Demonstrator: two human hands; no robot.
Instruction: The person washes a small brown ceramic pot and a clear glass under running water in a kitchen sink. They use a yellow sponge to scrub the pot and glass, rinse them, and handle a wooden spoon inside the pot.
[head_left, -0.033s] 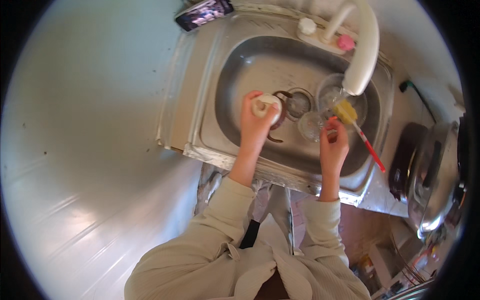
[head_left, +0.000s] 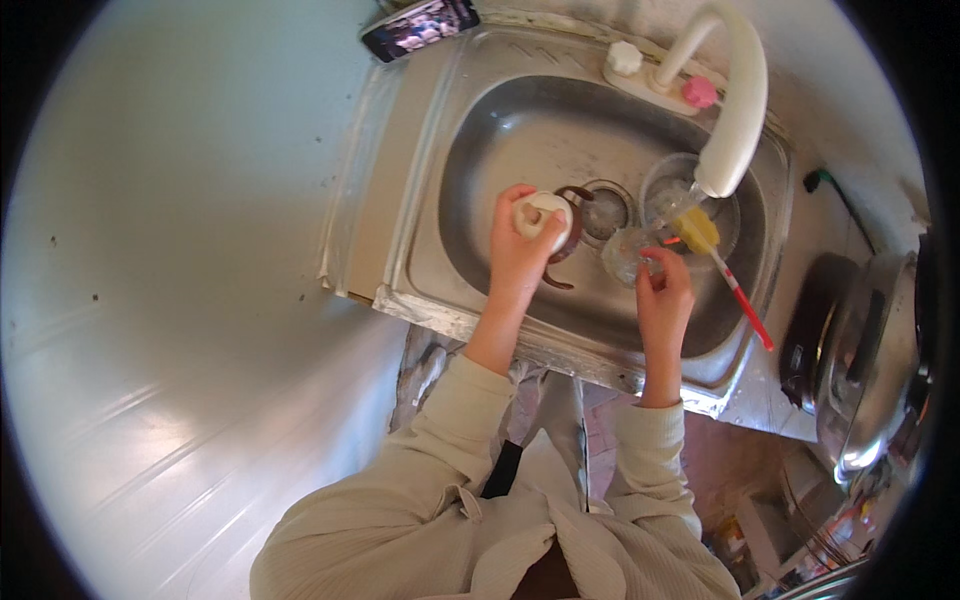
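My left hand (head_left: 520, 240) is wrapped round a white round piece (head_left: 540, 215) with a knob-like middle, over the sink. Against its lower right side shows a dark brown rounded part (head_left: 568, 248), with curved brown ends sticking out; how they join is hidden. My right hand (head_left: 667, 285) has its fingertips pinched together at the edge of a clear cup (head_left: 623, 258); what they grip is unclear. Just beyond those fingertips lies a small orange piece (head_left: 672, 240). A yellow sponge brush (head_left: 697, 230) with a red and white handle leans across a clear bowl (head_left: 660, 180).
The steel sink (head_left: 500, 130) has a round drain (head_left: 606, 213). A white faucet (head_left: 735, 130) arches over the clear bowl, with white and pink knobs behind. A phone (head_left: 420, 27) leans at the back left. A glass pot lid (head_left: 865, 350) stands at the right.
The view has shifted slightly. My right fingertips have drawn a little left, away from the sponge and orange piece, to the clear cup's edge. My left hand keeps its hold.
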